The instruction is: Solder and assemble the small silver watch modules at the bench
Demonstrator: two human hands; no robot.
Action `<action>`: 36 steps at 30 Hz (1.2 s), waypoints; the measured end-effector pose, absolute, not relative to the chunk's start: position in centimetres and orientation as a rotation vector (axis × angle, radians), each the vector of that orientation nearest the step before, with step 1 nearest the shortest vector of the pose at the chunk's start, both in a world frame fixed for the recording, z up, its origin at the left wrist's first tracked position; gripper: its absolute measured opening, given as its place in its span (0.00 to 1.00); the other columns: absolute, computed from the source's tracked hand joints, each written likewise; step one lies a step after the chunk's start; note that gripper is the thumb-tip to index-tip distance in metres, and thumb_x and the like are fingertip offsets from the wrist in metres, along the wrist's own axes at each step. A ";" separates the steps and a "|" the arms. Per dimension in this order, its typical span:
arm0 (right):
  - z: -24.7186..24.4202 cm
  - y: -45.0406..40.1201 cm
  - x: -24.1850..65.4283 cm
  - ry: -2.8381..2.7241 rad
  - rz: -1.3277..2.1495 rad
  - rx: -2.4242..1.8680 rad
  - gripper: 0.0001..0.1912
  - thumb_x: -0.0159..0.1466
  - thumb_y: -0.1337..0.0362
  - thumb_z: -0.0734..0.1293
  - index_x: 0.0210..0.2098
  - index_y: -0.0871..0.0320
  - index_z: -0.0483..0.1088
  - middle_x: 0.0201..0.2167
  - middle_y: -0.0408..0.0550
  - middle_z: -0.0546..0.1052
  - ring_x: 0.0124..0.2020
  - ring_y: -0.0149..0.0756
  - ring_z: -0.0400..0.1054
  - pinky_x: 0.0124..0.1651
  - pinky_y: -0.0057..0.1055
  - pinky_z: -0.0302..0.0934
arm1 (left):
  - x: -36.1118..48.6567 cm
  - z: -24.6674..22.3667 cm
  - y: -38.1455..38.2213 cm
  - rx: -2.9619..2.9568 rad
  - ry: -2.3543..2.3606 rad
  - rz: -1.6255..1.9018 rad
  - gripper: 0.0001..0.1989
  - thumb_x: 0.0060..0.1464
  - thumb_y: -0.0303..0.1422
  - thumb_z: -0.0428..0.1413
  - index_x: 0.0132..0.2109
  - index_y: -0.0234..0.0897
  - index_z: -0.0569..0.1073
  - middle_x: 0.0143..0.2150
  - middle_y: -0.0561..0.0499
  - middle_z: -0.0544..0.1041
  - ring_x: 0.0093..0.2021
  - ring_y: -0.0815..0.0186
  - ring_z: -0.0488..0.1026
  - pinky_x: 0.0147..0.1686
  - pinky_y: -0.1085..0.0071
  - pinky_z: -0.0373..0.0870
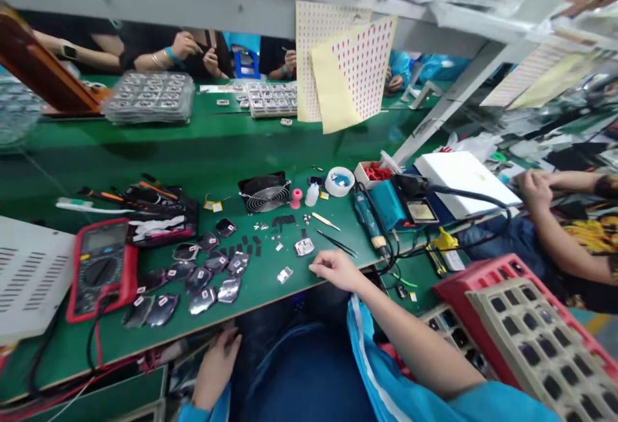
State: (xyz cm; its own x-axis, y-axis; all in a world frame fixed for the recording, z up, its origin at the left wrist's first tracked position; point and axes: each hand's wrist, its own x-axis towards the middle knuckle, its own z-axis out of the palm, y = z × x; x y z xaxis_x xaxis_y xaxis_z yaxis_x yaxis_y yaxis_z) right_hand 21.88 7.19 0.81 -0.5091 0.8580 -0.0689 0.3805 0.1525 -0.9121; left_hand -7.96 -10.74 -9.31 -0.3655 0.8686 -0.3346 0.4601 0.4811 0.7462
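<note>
Right hand [338, 269] rests on the green surface [203, 152] near its front edge, fingers [319, 270] loosely curled together, holding nothing. Nearest it: one small silver part [284, 275] just left, one square metal part [304, 246] just above, and two tweezers, black [338, 242] and cream [325, 220]. Left hand [218, 364] sits below the surface edge by the lap; its fingers' grip cannot be told. Roughly a dozen dark shiny oval pieces [200, 277] lie in a cluster left of centre. One red multimeter [100, 267], one small fan [264, 193], one tape roll [340, 181], one white bottle [312, 194]. One co-worker's hand [535, 189] rests at far right.
</note>
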 end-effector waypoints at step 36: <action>0.8 9.0 26.7 -2.146 0.352 -1.396 0.06 0.69 0.60 0.71 0.40 0.55 0.73 0.35 0.50 0.76 0.38 0.44 0.70 0.43 0.41 0.65 | -0.1 -1.2 -0.4 2.299 1.629 0.982 0.10 0.56 0.31 0.68 0.41 0.39 0.74 0.34 0.51 0.80 0.38 0.60 0.76 0.39 0.64 0.70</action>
